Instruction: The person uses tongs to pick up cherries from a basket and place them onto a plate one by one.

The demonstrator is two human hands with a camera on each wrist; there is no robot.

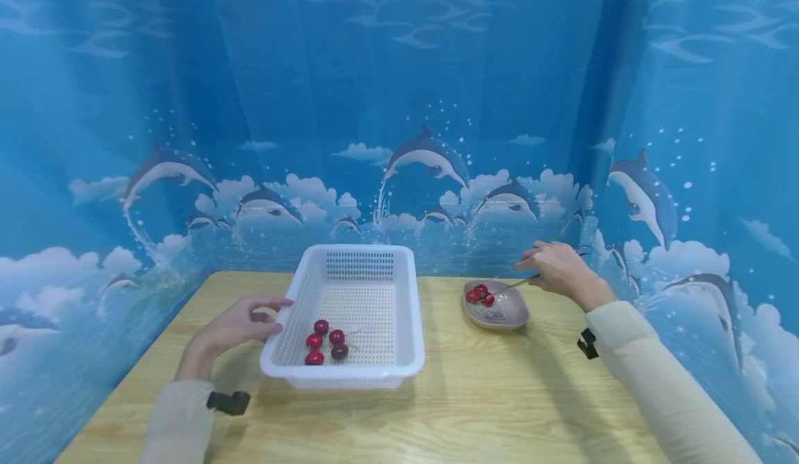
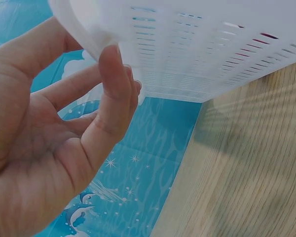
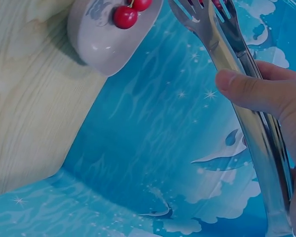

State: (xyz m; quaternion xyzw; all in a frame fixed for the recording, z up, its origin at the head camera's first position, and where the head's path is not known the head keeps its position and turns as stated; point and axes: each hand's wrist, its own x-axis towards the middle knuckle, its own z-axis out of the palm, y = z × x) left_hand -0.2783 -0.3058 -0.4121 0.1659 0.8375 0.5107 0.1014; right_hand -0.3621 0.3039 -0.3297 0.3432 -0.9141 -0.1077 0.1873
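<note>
My left hand [image 1: 240, 324] pinches the left rim of a white perforated plastic basket [image 1: 343, 370], its thumb and fingers bent at the edge in the left wrist view. Several red and dark cherries [image 1: 336, 337] lie in the basket's near left part, some with green stems. Over on the right, my right hand [image 1: 558, 270] grips metal tongs [image 3: 239, 94] with fork-like tips. Something red shows between those tips at the top of the right wrist view. The tongs reach over a small pinkish-grey bowl [image 1: 513, 315] holding red cherries [image 1: 480, 293] on its left side.
Both vessels stand on a light wood-grain table [image 1: 499, 394], the bowl right of the basket near the back edge. A blue dolphin-print curtain [image 1: 374, 103] surrounds the table at the back and sides.
</note>
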